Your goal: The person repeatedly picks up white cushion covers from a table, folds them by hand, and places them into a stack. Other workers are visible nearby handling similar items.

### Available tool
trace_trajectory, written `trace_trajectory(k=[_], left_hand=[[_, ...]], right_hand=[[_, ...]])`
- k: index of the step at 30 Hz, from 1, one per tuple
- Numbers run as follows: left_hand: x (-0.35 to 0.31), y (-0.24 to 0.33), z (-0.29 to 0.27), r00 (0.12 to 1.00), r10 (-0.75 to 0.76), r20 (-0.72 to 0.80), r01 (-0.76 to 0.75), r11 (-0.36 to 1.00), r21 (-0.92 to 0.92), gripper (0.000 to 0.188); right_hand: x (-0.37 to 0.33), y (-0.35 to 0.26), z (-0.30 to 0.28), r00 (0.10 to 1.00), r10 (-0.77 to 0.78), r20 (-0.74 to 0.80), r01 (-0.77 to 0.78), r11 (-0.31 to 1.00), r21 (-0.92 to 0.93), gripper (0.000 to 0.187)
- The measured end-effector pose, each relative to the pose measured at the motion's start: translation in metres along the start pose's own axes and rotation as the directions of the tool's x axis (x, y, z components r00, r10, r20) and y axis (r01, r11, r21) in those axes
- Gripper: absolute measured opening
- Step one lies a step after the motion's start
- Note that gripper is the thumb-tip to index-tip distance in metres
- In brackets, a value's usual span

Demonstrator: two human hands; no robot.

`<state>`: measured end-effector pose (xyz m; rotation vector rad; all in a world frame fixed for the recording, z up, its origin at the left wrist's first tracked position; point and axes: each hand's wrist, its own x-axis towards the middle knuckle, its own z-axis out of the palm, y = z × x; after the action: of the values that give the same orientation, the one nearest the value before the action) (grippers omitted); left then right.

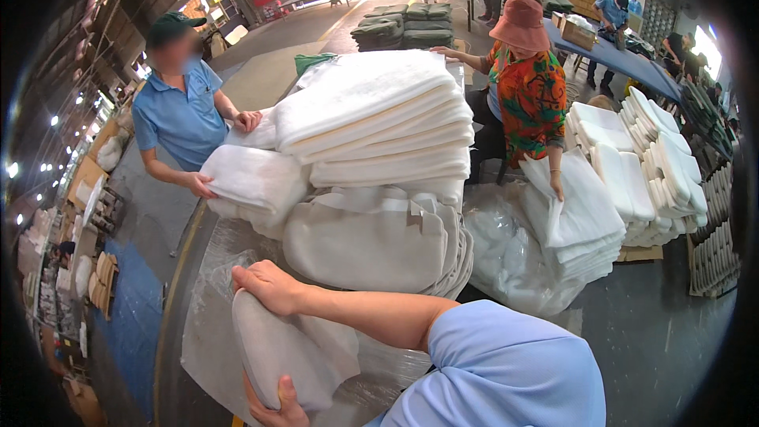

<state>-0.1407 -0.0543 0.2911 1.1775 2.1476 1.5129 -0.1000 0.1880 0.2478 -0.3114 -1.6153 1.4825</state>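
A folded grey sheet piece with a rounded edge is held by both my hands near the lower left. My right hand reaches across from the right and is closed over its upper end. Below, my left hand grips the lower end, thumb on top, fingers partly hidden behind the piece. Under it lies another flat grey sheet on clear plastic. Just beyond my right forearm is a stack of similar grey rounded pieces.
Tall layers of white padding stand beyond the grey stack. At left, a person in blue handles a white pad bundle; at right, a person in a patterned shirt touches white sheets. Clear plastic bulges beside these.
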Motion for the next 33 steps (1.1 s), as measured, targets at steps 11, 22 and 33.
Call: trace_trajectory(k=[11, 22, 33], left_hand=[[-0.034, -0.071, -0.032, 0.976, 0.212, 0.042, -0.214, 0.975, 0.058, 0.059], [-0.081, -0.162, -0.076, 0.945, 0.305, 0.116, -0.319, 0.938, 0.137, 0.090], [-0.083, -0.100, -0.064, 0.666, 0.495, 0.559, -0.591, 0.807, -0.011, 0.088]], right_hand=[[-0.055, 0.056, -0.012, 0.987, 0.154, -0.048, -0.157, 0.985, -0.068, 0.067], [-0.100, 0.097, -0.032, 0.949, 0.298, -0.106, -0.308, 0.947, -0.093, 0.069], [-0.152, 0.138, -0.069, 0.848, 0.499, -0.178, -0.510, 0.860, -0.020, 0.083]])
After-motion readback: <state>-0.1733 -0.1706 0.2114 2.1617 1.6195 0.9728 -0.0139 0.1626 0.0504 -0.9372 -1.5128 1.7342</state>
